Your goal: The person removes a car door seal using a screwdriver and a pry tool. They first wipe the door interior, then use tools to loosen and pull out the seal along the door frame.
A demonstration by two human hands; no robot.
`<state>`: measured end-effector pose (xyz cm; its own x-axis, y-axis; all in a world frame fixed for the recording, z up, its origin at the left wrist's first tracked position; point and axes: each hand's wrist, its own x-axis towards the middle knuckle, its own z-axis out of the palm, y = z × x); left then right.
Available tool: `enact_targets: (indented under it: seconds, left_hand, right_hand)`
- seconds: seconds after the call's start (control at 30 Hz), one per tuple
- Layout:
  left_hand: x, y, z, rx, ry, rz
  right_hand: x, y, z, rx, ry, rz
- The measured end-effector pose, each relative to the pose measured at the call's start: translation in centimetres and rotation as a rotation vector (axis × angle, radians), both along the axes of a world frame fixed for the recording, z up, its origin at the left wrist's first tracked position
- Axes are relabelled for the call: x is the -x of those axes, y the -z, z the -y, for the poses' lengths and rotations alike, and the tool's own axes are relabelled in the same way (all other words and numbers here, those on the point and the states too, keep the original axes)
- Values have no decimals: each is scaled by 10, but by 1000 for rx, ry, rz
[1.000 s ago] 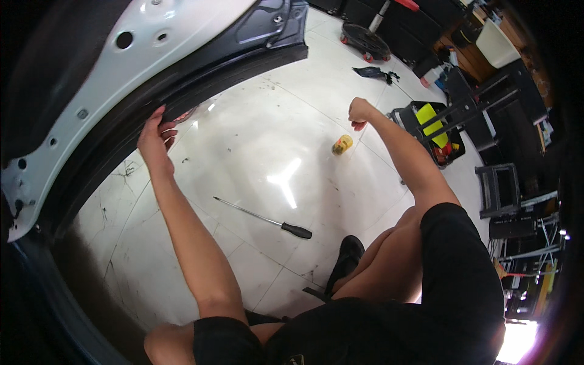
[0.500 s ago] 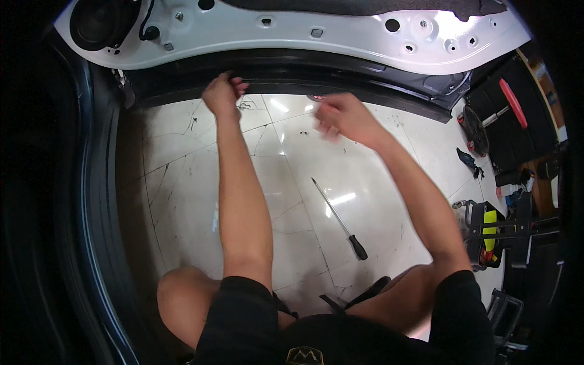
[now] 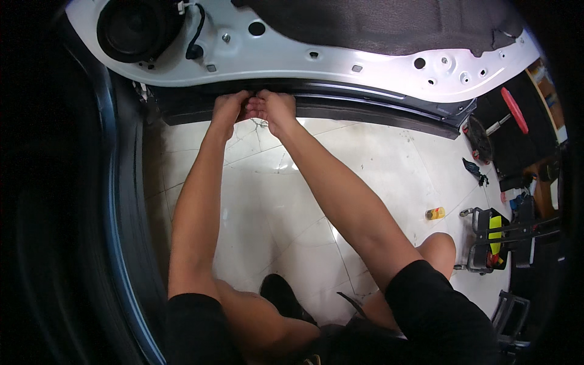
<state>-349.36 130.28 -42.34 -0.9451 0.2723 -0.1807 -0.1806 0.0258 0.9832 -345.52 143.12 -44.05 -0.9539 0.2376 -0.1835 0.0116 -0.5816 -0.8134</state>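
Note:
My left hand (image 3: 229, 112) and my right hand (image 3: 275, 111) are close together at the black lower trim strip (image 3: 359, 115) of a car door. Both are closed around the strip's edge, fingers curled. The right hand's fingers show between the two hands, while most of the left hand's are hidden. Above the strip spreads the door's bare white inner panel (image 3: 280, 66), with holes and clips. A round black speaker (image 3: 137, 30) sits at its left end, and dark padding (image 3: 389, 27) covers its upper part.
Dark car bodywork (image 3: 125, 201) runs down the left side. On the tiled floor (image 3: 274, 201) lie a small yellow can (image 3: 435, 213) and a black scrap (image 3: 473, 170). To the right are a tool cart (image 3: 486, 243) and a round-based stand with a red top (image 3: 514, 111).
My hands were apart; they have come together at the trim strip, the right one moving left. The view has shifted, a yellow can now shows, and the screwdriver on the floor no longer does.

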Motion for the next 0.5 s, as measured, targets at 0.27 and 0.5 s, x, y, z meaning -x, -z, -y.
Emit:
enact_targets:
  seconds: [0.27, 0.5]
  left_hand:
    - [8, 30, 3, -269, 19, 46]
    - [16, 26, -5, -304, -63, 197]
  right_hand:
    - [-3, 11, 7, 95, 66, -88]
    - [3, -7, 16, 291, 191, 45]
